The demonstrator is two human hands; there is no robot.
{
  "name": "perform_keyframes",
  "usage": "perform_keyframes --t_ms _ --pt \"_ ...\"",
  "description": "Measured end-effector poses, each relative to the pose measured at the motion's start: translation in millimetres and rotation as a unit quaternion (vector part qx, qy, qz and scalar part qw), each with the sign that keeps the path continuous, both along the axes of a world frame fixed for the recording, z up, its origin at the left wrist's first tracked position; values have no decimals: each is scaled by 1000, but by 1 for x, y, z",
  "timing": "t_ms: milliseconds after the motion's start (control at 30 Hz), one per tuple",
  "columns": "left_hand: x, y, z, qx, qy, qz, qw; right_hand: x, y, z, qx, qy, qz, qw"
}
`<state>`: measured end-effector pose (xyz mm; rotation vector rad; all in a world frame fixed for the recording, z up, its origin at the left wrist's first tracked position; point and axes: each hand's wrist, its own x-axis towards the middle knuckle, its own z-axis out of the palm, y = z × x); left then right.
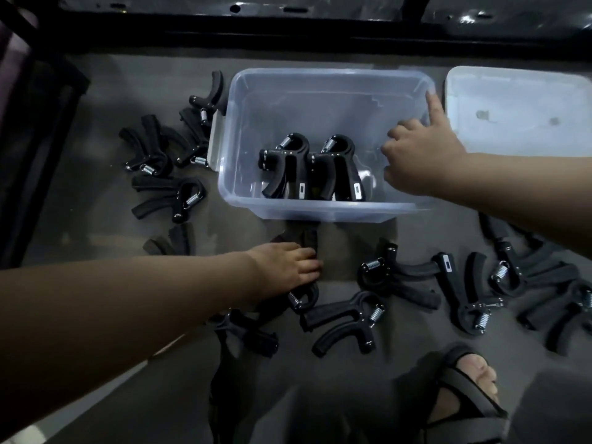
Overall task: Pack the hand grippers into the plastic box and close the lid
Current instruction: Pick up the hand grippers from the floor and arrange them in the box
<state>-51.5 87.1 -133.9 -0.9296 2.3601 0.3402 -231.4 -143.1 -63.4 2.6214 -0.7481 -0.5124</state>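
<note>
Head view: left hand (285,267) grips hand gripper (304,298) on floor (339,248) by box (320,211) near wall, ready to pack. Right hand (419,161) at right wall, probably steadying; grip unclear. Two grippers (288,161) inside.

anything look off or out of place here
Nothing looks broken or spilled. Two hand grippers stand side by side in the plastic box; the rest lie scattered on the floor around it, which fits a job half done. The lid lies off the box, to its right.

black hand grippers (339,168), clear plastic box (320,81), grey floor (128,84)
</note>
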Motion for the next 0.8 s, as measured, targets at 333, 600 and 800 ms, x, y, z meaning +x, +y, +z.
perform_keyframes --t_ms 333,600,800 --pt "4 -18 -2 -39 21 -63 997 -7 -11 -4 124 -277 -94 948" --pt "15 -24 23 -54 115 59 990 -6 -10 -2 158 -317 -128 926" --pt "-1 -17 74 -64 380 225 895 -9 -6 1 246 -436 -211 839"
